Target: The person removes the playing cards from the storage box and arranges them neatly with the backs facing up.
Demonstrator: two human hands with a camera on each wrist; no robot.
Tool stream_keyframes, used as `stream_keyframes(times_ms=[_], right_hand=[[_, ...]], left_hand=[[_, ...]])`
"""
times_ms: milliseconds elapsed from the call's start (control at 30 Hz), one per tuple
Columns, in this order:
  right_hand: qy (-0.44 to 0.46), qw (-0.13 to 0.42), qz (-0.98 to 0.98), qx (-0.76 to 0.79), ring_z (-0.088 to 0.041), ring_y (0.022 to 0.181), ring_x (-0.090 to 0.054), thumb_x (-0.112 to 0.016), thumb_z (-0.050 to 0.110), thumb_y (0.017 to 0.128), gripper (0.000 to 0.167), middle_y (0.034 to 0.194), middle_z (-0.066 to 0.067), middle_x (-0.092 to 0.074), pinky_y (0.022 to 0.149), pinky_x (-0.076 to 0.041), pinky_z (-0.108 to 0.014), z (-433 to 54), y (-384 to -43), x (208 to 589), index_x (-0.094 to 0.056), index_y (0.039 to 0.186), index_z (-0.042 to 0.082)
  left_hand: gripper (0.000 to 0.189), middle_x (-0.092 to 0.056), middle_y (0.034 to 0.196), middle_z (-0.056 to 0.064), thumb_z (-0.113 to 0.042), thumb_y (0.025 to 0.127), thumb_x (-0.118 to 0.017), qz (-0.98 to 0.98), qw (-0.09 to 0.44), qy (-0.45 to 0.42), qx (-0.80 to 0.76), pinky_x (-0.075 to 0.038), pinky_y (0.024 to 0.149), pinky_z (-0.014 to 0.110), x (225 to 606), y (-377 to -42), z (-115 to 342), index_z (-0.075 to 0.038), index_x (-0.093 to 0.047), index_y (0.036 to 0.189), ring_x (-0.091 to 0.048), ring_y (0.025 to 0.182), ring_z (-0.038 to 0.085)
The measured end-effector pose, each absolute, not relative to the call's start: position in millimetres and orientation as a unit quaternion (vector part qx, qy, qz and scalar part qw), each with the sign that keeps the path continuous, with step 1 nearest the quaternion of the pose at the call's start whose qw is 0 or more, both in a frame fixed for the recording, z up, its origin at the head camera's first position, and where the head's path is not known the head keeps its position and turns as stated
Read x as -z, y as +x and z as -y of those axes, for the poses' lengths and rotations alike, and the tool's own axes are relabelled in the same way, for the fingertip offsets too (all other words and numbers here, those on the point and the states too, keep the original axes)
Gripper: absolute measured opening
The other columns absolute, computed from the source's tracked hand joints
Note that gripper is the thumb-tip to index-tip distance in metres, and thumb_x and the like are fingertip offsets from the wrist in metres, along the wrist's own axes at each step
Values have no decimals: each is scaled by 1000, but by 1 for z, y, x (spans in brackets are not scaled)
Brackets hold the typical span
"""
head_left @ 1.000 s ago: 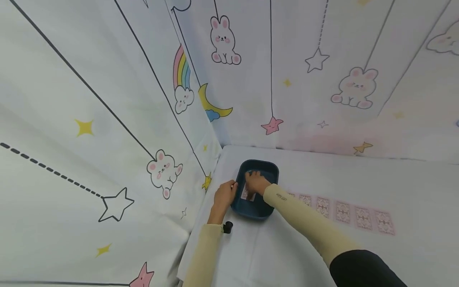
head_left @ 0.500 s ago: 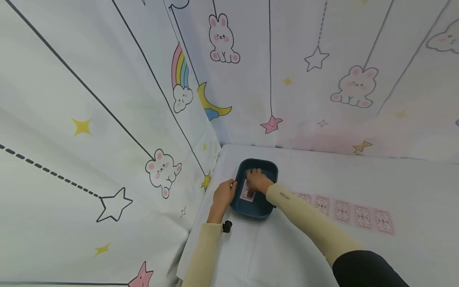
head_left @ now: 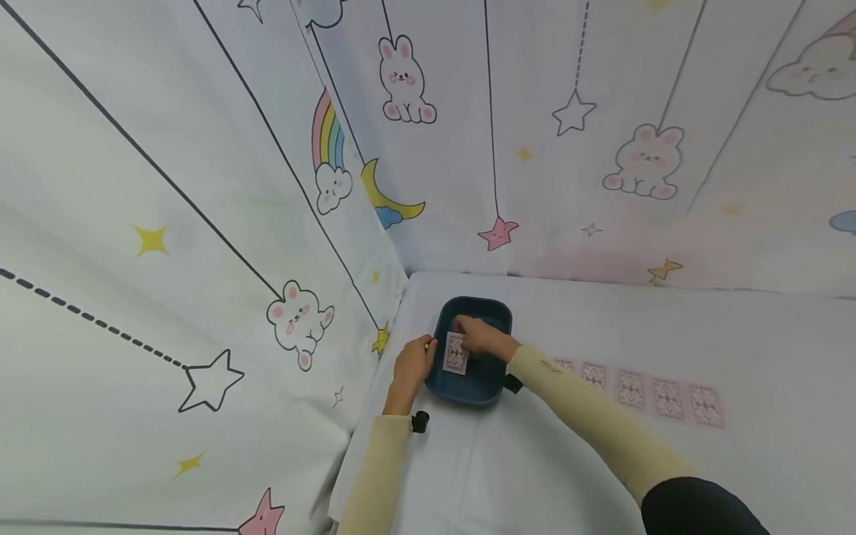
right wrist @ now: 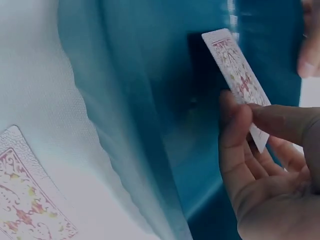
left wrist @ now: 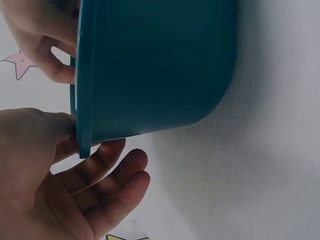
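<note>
A dark teal plastic basin stands on the white-covered table. My left hand grips its left rim; in the left wrist view the thumb side meets the rim and the fingers curl beneath it, outside the wall. Inside the basin, my right hand pinches a playing card by its lower part, between thumb and fingers. The card's red-and-white patterned back shows, and it is tilted up above the basin floor. Whether more cards lie under it I cannot tell.
To the right of the basin runs a row of several playing cards, backs up, partly covered by the right sleeve. Cloth walls printed with rabbits and stars border the table at the left and back.
The right hand's fingers have drawn in and shifted, and more of the card's back shows beside them. My left hand stays on the rim. The head view has turned slightly right.
</note>
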State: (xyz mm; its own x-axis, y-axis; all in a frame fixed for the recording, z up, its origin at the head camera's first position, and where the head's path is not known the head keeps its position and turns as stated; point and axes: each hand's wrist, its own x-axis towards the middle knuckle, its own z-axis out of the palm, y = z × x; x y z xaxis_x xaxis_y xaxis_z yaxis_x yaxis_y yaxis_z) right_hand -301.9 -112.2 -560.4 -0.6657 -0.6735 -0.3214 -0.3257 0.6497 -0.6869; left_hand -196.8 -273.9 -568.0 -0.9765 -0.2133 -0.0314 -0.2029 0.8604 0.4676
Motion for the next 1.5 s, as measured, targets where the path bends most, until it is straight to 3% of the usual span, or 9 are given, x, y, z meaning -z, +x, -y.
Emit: stream_keyframes(times_ms=[167, 400, 567, 733, 933, 1133, 1500], right_hand=[[-309, 271, -845, 342, -17, 70, -61, -63, 3, 95, 33, 104, -13, -63, 59, -50, -27, 98, -305, 556, -58, 127, 6], [-326, 243, -820, 402, -16, 75, -62, -65, 8, 96, 31, 95, -12, -66, 66, -53, -28, 65, -305, 552, -63, 127, 8], [-301, 244, -804, 452, -20, 77, -61, -65, 10, 97, 36, 92, -11, -64, 75, -57, -43, 27, -302, 548, -58, 131, 3], [-273, 240, -794, 486, -34, 86, -65, -64, 13, 98, 39, 94, -13, -68, 82, -54, -55, -13, -297, 549, -55, 134, -1], [-251, 221, -797, 503, -37, 85, -65, -63, 18, 100, 41, 94, -14, -69, 83, -54, -54, -57, -291, 558, -55, 134, -2], [-233, 195, -806, 508, -38, 83, -64, -62, 18, 100, 40, 94, -17, -69, 78, -56, -46, -95, -282, 553, -55, 135, -2], [-186, 169, -835, 490, -17, 87, -63, -64, 30, 99, 49, 107, -16, -70, 74, -56, -41, -163, -277, 579, -54, 138, 1]], left_hand=[[27, -72, 96, 9, -30, 106, -51, 963, 8, 124, 240, -51, 70, 39, 571, -197, 274, -11, -69, 104, -67, 81, 22], [28, -73, 100, 9, -30, 105, -52, 961, 4, 133, 242, -52, 74, 41, 570, -196, 273, -10, -70, 110, -66, 82, 22], [27, -71, 91, 8, -30, 106, -51, 964, 17, 114, 239, -49, 66, 37, 571, -196, 272, -10, -69, 102, -63, 74, 20], [27, -69, 86, 7, -29, 106, -51, 964, 22, 106, 242, -47, 63, 35, 573, -195, 273, -10, -67, 98, -60, 71, 18], [26, -69, 88, 8, -29, 106, -51, 962, 18, 106, 250, -47, 64, 37, 573, -194, 273, -9, -67, 98, -61, 72, 19], [27, -71, 91, 10, -29, 106, -51, 962, 18, 110, 250, -49, 67, 39, 569, -193, 273, -8, -68, 102, -63, 75, 22], [27, -69, 88, 7, -30, 106, -51, 963, 13, 109, 246, -47, 65, 36, 574, -195, 271, -9, -68, 101, -59, 72, 18]])
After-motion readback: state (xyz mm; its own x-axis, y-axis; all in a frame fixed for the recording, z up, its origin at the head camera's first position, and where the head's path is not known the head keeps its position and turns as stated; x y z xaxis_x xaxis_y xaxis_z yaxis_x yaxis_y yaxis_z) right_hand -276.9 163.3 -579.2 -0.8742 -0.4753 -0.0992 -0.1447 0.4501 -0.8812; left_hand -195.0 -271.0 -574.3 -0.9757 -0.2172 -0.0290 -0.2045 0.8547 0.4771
